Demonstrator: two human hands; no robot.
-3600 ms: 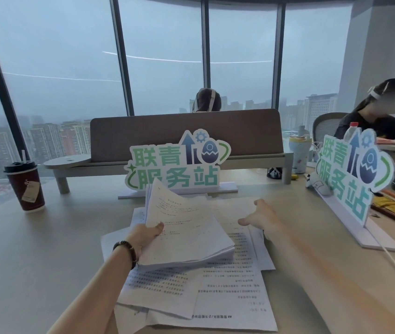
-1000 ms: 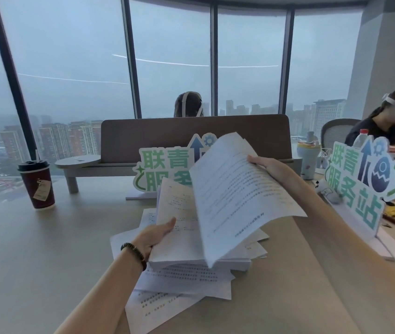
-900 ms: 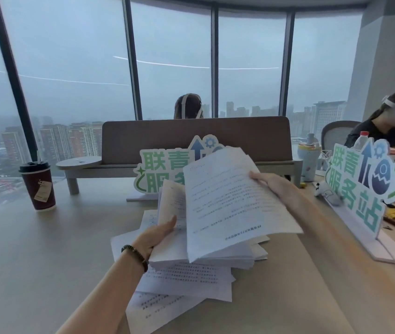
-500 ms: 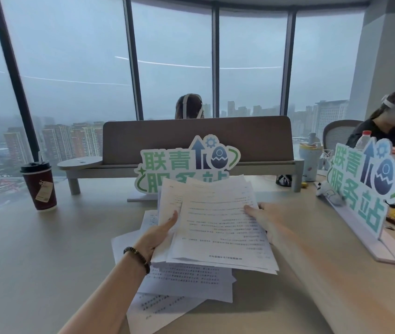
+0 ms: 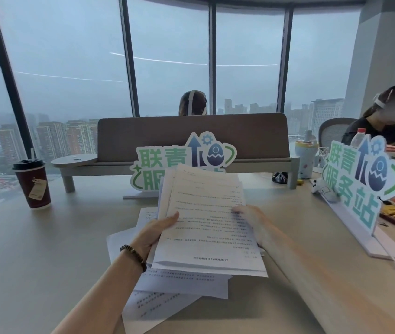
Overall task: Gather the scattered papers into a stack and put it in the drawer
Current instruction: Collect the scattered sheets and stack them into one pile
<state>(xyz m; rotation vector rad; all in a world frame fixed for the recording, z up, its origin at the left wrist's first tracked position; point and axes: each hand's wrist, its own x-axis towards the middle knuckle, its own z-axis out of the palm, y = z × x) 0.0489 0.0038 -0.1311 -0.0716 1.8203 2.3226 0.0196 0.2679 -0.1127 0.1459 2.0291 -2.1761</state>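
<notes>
A stack of printed white papers point(image 5: 203, 213) is held tilted above the pale table point(image 5: 35, 249). My left hand point(image 5: 154, 233), with a bead bracelet on the wrist, grips the stack's left edge, thumb on top. My right hand point(image 5: 252, 221) holds the stack's right edge. Several loose sheets point(image 5: 179, 283) still lie on the table beneath the stack, sticking out to the left and toward me. No drawer is in view.
A dark red coffee cup point(image 5: 32, 184) stands at the left. Two green and white standing signs, one point(image 5: 182, 160) behind the papers and one point(image 5: 363, 179) at the right, sit on the table. A brown divider point(image 5: 191, 136) crosses the back. Two persons sit beyond.
My right hand brought a lifted sheet down onto the stack in my left hand. Both hands now hold the stack by its sides, raised slightly toward me.
</notes>
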